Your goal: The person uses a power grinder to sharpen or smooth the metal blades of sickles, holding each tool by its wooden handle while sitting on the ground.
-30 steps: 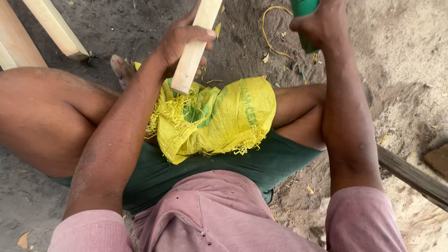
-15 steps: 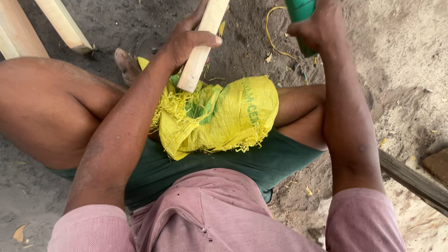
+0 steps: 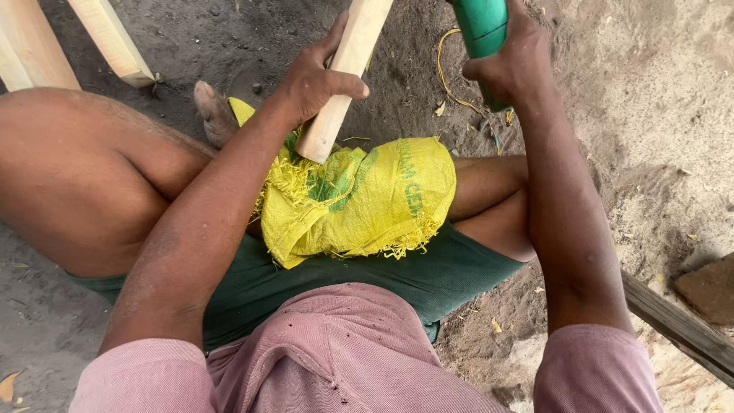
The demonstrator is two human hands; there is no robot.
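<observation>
My left hand (image 3: 317,76) grips a pale wooden stick (image 3: 345,69) that slants up out of the top of the view, its lower end resting on a folded yellow woven sack (image 3: 367,203) laid over my crossed legs. My right hand (image 3: 514,57) holds a green cylindrical tool handle (image 3: 482,27) at the top, just right of the stick; the tool's working end is cut off by the frame. I sit on sandy ground in green shorts and a pink shirt.
Two more pale wooden pieces (image 3: 107,38) lie at the top left. A thin yellow cord (image 3: 443,73) curls on the dirt near the tool. A dark wooden plank (image 3: 680,329) and a brown stone (image 3: 707,287) lie at the right.
The view has shifted slightly; both hands keep their holds on the stick and the green tool, with the stick's end staying on the yellow sack.
</observation>
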